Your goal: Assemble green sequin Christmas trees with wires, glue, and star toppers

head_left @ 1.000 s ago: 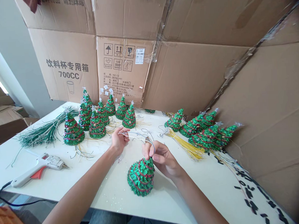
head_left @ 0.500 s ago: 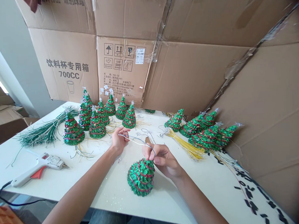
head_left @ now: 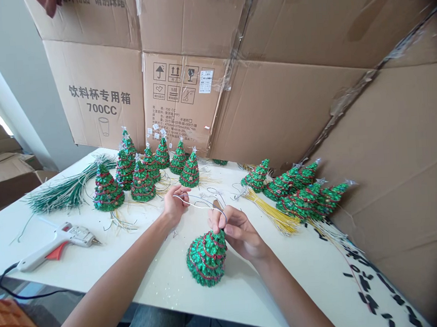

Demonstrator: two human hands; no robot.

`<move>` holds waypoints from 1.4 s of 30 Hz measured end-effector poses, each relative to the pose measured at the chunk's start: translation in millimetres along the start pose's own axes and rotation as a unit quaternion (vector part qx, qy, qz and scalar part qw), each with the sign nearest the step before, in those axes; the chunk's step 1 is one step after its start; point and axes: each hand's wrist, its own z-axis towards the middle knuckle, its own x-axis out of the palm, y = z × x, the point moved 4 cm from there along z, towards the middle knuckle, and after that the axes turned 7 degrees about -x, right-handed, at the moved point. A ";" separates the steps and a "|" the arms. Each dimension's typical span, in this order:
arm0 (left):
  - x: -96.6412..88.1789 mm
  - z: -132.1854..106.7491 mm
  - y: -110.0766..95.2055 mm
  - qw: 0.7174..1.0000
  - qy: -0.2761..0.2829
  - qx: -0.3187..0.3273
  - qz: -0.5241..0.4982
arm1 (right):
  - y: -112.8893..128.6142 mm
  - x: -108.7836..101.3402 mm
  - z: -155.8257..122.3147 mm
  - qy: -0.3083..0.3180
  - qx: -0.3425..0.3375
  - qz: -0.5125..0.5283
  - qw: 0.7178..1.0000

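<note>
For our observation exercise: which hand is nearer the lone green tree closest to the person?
Right. The right hand touches the top of the green tree; the left hand is apart, farther back and left, holding a thin wire.

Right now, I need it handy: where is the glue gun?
Head view: the glue gun lies on the table's left side, left of the left hand, near the standing trees.

Green glitter tree (head_left: 206,258) with red spiral garland, white wire (head_left: 199,206), yellow wire bundle (head_left: 271,212), white table (head_left: 166,280).
</note>
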 end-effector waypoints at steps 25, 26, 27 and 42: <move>-0.7 1.5 0.3 1.000 0.004 -0.002 0.003 | 2.3 2.1 2.0 0.029 -0.015 -0.004 0.999; -0.7 1.5 0.2 1.000 0.004 -0.002 0.001 | 1.9 2.2 2.1 0.028 -0.015 -0.003 0.999; -0.8 1.4 0.2 1.000 0.003 -0.002 0.000 | 1.3 2.3 2.1 0.026 -0.015 -0.002 1.000; 1.4 -1.4 -0.6 1.000 0.000 -0.019 -0.025 | -2.6 0.5 0.4 -0.004 -0.018 0.004 1.000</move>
